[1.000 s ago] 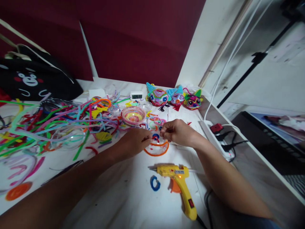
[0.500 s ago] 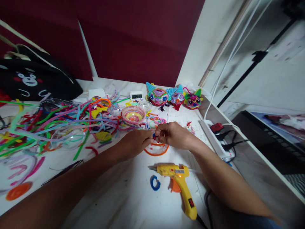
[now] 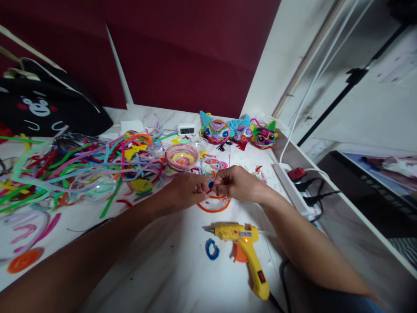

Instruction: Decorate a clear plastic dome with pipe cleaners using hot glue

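My left hand [image 3: 187,190] and my right hand [image 3: 236,183] meet fingertip to fingertip at mid-table. Both are closed in a pinch, and a short red pipe cleaner [image 3: 210,190] shows between them. Just behind it is a small dark-blue spot, partly covered by the fingers. Below the hands lies a clear plastic piece with an orange pipe-cleaner rim [image 3: 214,211]; its far side is hidden. Closer to me, a yellow hot glue gun [image 3: 239,233] rests on its side with its light on. A curled blue pipe cleaner [image 3: 212,251] lies beside its nozzle.
Loose pipe cleaners [image 3: 87,165] are heaped on the left. A bowl lined with coloured rings [image 3: 182,157] stands behind my hands. Several decorated animal heads [image 3: 217,131] line the back, near a small digital clock [image 3: 186,129]. A power strip [image 3: 295,189] runs along the right edge.
My fingertips have drawn slightly apart, and more of the red pipe cleaner and blue spot shows between them. The glue gun and the surrounding things stay in place.
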A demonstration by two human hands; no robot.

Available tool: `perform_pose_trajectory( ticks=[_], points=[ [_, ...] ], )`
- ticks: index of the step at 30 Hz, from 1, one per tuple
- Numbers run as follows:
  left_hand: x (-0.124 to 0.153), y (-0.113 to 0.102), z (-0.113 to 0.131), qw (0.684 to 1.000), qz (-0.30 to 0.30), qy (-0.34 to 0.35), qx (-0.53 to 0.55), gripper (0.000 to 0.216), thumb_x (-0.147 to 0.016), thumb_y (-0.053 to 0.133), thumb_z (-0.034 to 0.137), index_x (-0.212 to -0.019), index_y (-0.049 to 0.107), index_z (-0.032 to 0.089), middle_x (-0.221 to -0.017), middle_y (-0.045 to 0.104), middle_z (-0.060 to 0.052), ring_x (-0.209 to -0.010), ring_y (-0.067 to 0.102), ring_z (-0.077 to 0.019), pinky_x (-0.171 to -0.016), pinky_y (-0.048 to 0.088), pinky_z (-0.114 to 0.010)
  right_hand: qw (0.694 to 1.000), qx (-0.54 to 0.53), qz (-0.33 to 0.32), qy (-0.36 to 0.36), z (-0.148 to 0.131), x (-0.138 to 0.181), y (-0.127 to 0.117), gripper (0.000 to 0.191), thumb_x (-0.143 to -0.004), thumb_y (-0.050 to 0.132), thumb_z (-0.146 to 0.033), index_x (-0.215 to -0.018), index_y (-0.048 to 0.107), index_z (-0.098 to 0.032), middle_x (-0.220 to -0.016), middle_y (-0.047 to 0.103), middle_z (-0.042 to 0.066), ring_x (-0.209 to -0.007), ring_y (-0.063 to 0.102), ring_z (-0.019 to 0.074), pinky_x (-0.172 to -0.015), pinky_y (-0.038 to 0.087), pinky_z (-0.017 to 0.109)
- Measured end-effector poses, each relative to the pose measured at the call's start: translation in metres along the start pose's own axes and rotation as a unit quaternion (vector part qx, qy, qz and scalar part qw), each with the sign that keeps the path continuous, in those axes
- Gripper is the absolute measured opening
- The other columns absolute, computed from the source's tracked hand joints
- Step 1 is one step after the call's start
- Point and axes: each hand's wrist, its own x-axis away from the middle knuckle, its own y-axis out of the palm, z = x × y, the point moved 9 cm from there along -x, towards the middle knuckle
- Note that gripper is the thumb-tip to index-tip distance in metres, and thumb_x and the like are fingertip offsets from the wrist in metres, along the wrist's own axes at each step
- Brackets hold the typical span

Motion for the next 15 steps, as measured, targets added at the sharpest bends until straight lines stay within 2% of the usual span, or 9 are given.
perform_pose_trajectory(
  ticks=[7,11,15],
  points=[
    [-0.002,0.004,0.000,1.000,-0.001,0.009,0.005,0.006,-0.073,0.056,0.016,-0.068,0.060,0.016,-0.058,0.054,0.005,-0.056,0.050,-0.0107,-0.055,0.033,-0.022,0.999,0.048,0.014,-0.004,0.001,-0.004,0.001,0.009,-0.070,0.061,-0.005,-0.068,0.063,-0.014,-0.061,0.061,-0.002,-0.056,0.052,0.0087,-0.053,0.036,0.019],
    [-0.003,0.006,-0.002,1.000,-0.003,-0.008,-0.007,0.005,-0.073,0.058,0.018,-0.069,0.060,0.016,-0.058,0.055,0.004,-0.056,0.051,-0.0113,-0.055,0.033,-0.023,0.997,0.051,0.059,-0.015,0.005,0.001,-0.020,0.003,-0.075,0.064,-0.016,-0.072,0.063,-0.015,-0.059,0.058,-0.003,-0.054,0.049,0.0086,-0.051,0.033,0.019],
    [-0.002,0.005,-0.002,1.000,-0.003,-0.011,-0.005,0.005,-0.073,0.058,0.019,-0.070,0.061,0.017,-0.059,0.055,0.004,-0.056,0.051,-0.0116,-0.056,0.034,-0.023,0.994,0.053,0.088,-0.023,0.009,0.008,-0.042,0.008,-0.075,0.057,-0.011,-0.076,0.064,-0.015,-0.063,0.061,-0.001,-0.055,0.051,0.0093,-0.052,0.034,0.020]
  ],
)
